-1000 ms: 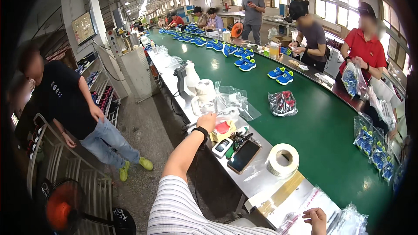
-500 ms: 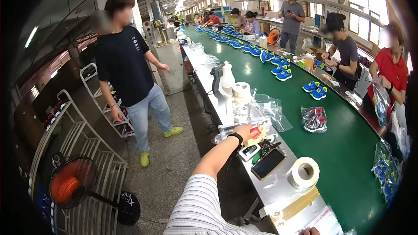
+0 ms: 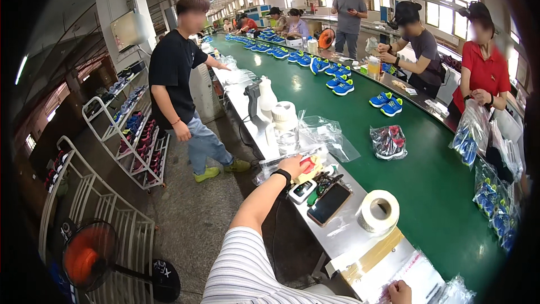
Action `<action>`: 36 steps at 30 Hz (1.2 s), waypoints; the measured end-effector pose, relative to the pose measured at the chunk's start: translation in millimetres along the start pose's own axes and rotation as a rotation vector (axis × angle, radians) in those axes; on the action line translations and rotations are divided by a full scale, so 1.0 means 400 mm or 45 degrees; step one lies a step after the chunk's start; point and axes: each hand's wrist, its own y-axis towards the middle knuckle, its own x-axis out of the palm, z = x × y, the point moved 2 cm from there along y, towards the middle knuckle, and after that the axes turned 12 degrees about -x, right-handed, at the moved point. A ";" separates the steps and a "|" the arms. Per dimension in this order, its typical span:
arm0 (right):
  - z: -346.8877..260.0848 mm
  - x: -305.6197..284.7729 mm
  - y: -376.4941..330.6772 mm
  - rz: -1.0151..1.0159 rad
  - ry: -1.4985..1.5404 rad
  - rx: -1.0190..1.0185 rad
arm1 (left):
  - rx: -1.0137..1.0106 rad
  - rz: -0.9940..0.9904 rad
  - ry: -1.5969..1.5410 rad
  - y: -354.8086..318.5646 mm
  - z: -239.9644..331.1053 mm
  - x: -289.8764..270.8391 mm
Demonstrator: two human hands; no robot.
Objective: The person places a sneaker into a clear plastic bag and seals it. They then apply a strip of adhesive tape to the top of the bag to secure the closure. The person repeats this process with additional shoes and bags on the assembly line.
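My left hand reaches out to a small red-and-cream thing on the metal side table, its fingertips touching it and partly lost against it. A clear plastic bag lies beside that hand. Low in the view, my right hand shows only in part, its fingers curled at the edge of a clear bag with reddish print; whatever it grips is hidden. Between the hands are a white device with a small screen, a dark phone and a roll of pale labels.
A green conveyor belt carries blue shoes and a bagged shoe. A clear jug, spray bottle and clear bags stand or lie nearby. Co-workers line the far side; a person in black stands left, near racks and an orange fan.
The view has swung slightly right. My right hand shows more at the lower edge. The person in black has stretched an arm toward the side table. My left hand stays at the red-and-cream thing.
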 end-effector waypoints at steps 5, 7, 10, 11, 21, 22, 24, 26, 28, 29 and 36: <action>-0.002 0.005 0.004 0.007 -0.022 0.002 | -0.023 -0.007 -0.006 0.000 -0.008 0.005; -0.004 0.012 0.010 0.005 -0.034 0.002 | -0.011 0.011 -0.026 0.001 -0.009 -0.007; -0.006 0.018 0.015 0.007 -0.014 0.034 | -0.004 -0.172 0.044 0.015 0.001 -0.036; -0.008 0.022 0.020 0.035 -0.022 0.036 | 0.005 -0.236 0.110 0.034 0.003 -0.054; 0.056 0.054 0.038 0.202 -0.081 0.114 | 0.044 -0.246 -0.297 0.352 0.091 -0.009; 0.073 0.055 0.040 0.199 -0.065 0.178 | 0.069 -0.397 -0.209 0.377 0.114 0.014; 0.091 0.055 0.043 0.197 -0.028 0.164 | -0.081 -0.259 -0.201 0.408 0.158 0.024; 0.097 0.046 0.045 0.194 0.034 0.171 | -0.037 0.285 -0.353 0.408 0.205 -0.019; 0.086 0.034 0.042 0.164 0.122 0.204 | 0.008 0.528 -0.477 0.403 0.236 -0.094; 0.074 0.024 0.039 0.128 0.040 0.188 | 0.000 0.406 -0.463 0.398 0.246 -0.121; -0.048 -0.024 -0.005 0.099 -0.098 -0.046 | 0.087 0.249 -0.345 0.339 0.263 -0.122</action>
